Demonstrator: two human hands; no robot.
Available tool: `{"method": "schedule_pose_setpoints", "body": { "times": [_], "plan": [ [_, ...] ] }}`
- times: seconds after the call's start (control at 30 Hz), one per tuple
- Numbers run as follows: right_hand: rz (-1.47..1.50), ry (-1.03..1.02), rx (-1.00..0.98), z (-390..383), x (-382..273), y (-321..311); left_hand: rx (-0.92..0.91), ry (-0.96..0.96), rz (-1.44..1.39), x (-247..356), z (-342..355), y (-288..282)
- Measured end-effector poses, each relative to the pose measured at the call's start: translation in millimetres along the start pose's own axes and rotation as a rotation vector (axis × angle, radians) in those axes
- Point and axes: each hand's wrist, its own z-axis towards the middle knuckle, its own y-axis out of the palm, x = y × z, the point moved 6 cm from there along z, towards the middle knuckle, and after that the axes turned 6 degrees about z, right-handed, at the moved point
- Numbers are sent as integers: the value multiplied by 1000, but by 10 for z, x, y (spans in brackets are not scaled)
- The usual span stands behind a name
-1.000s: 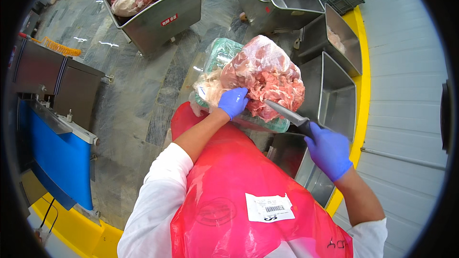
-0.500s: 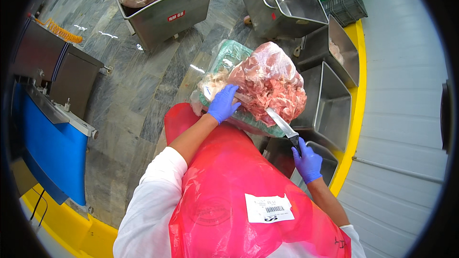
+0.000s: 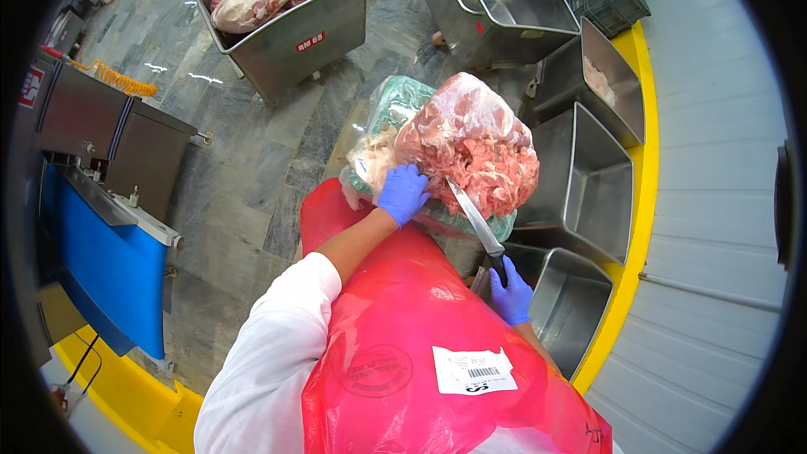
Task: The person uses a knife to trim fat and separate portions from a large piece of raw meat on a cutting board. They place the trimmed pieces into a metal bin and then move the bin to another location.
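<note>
Meat-processing area: big raw meat cut (image 3: pixel 466 122) just ahead of gloved left hand (image 3: pixel 404 194), knife (image 3: pixel 477 217) in gloved right hand (image 3: pixel 511 292). 1 steel tub (image 3: pixel 277 63) of raw joints (image 3: pixel 256 4) farther out, more steel bins (image 3: pixel 601 193) rightward, steel machinery (image 3: pixel 145 151) well left of both.

Large pink meat piece (image 3: pixel 471 136), ragged near side, black-handled knife (image 3: pixel 480 228) tip-first at its edge

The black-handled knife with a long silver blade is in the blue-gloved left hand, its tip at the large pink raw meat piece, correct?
Not quite: the head view shows the knife in the blue-gloved right hand; its tip is at the meat piece, as stated.
</note>
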Motion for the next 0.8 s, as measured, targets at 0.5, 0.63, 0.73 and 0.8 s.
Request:
{"method": "schedule_pose_setpoints", "body": {
  "times": [0.5,0.63,0.73,0.8],
  "plan": [
    [-332,-239,-239,522,-1375,-1713,-281,-1,-402,43,275,371],
    [-543,-304,-335,872,-1859,-1786,-247,45,-483,52,292,288],
    [-566,-349,-421,1187,-2187,-1784,-130,116,-455,61,233,314],
    [-608,-380,-449,1379,-2381,-1825,-142,108,-461,93,241,289]
  ]
}}
